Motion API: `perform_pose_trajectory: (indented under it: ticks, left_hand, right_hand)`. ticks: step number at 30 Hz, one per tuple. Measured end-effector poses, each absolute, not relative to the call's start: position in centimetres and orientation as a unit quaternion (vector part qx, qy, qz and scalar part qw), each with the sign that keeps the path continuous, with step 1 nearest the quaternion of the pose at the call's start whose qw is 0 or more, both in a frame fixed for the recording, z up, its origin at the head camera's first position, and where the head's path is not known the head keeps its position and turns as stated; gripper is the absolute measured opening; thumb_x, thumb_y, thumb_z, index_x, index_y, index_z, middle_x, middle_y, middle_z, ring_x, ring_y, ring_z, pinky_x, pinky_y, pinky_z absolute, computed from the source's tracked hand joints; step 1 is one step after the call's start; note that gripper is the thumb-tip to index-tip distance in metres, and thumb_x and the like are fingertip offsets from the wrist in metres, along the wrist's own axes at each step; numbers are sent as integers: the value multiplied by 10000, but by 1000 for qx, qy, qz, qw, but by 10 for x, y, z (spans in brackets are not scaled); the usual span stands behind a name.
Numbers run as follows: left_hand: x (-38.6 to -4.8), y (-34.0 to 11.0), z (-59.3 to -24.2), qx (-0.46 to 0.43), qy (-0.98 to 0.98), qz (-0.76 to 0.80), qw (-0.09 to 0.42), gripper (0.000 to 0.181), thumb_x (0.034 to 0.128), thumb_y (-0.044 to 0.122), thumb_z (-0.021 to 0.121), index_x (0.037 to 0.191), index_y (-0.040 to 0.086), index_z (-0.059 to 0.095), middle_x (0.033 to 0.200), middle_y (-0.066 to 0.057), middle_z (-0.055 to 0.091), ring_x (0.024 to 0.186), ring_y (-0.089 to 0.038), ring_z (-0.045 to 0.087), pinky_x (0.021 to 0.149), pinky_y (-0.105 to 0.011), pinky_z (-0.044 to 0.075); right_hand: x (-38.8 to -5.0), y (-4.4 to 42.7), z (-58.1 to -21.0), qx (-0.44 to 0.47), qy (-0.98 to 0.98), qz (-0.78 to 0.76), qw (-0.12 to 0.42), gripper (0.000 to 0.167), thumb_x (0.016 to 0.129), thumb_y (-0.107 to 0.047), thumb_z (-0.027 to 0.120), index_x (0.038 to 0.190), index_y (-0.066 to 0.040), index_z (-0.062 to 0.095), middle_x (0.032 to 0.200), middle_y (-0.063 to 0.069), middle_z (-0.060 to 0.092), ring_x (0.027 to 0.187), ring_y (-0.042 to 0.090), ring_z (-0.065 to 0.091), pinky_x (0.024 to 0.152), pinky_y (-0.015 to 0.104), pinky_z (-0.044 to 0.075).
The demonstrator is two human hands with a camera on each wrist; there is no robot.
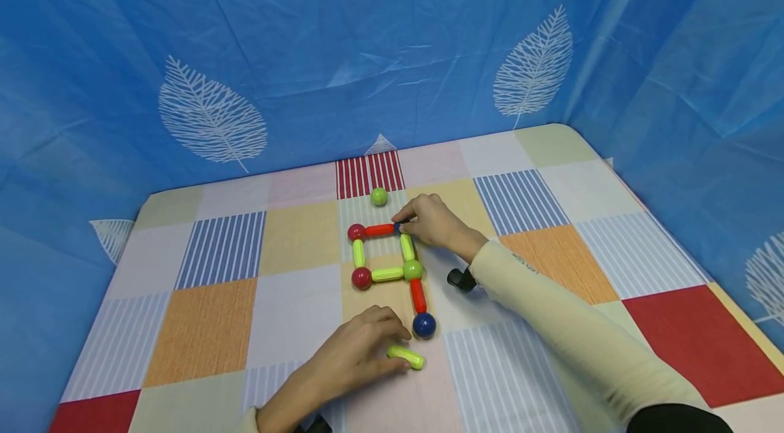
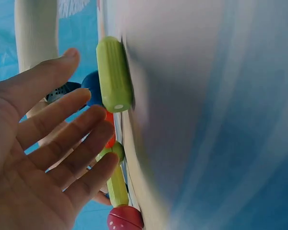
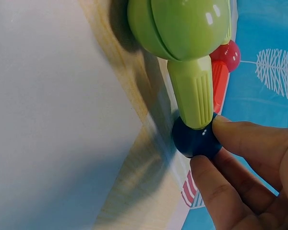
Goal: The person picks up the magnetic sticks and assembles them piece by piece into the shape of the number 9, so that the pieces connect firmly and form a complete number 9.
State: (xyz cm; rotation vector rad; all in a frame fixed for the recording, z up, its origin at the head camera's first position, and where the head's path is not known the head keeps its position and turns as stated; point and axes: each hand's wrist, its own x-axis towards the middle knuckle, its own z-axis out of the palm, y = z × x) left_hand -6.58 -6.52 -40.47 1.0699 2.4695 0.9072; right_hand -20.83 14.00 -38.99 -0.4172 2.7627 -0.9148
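My right hand (image 1: 436, 220) pinches a blue ball (image 3: 197, 136) at the far right corner of a square of rods and balls. A red rod (image 1: 380, 230) and a yellow-green rod (image 3: 192, 91) meet that ball. Two dark red balls (image 1: 361, 278) form the left corners, and a green ball (image 1: 413, 270) the near right one. From the green ball a second red rod (image 1: 418, 295) runs to another blue ball (image 1: 424, 325). My left hand (image 1: 361, 344) lies beside a loose yellow-green rod (image 2: 114, 74), fingers spread and apart from it in the left wrist view.
A loose green ball (image 1: 379, 197) sits beyond the square near the table's back edge. The table has a patchwork cloth (image 1: 294, 310). Blue curtains (image 1: 392, 45) with white leaves hang behind and at the sides. A black wrist camera (image 1: 461, 279) hangs under the right wrist.
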Motion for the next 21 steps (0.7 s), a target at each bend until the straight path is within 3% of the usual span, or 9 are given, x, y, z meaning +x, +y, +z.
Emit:
perform_pose_trajectory:
  ticks: [7, 21]
  left_hand:
    - [-64, -66, -407, 396, 843, 318, 181, 229, 818, 172, 813, 1035, 151, 742, 1002, 149, 641, 952, 1, 542, 835, -202, 490]
    - [-66, -61, -413, 423, 824, 333, 175, 185, 824, 44, 777, 994, 118, 769, 978, 109, 670, 970, -10, 576, 864, -201, 488]
  right_hand:
    - [-208, 139, -390, -136, 936, -307, 104, 211, 917, -86, 691, 1114, -116, 762, 1147, 65, 710, 1163, 253, 597, 957, 397, 497]
    - [-209, 140, -391, -134, 937, -306, 98, 210, 911, -85, 700, 1106, -124, 766, 1136, 54, 715, 1161, 256, 589, 941, 390, 500]
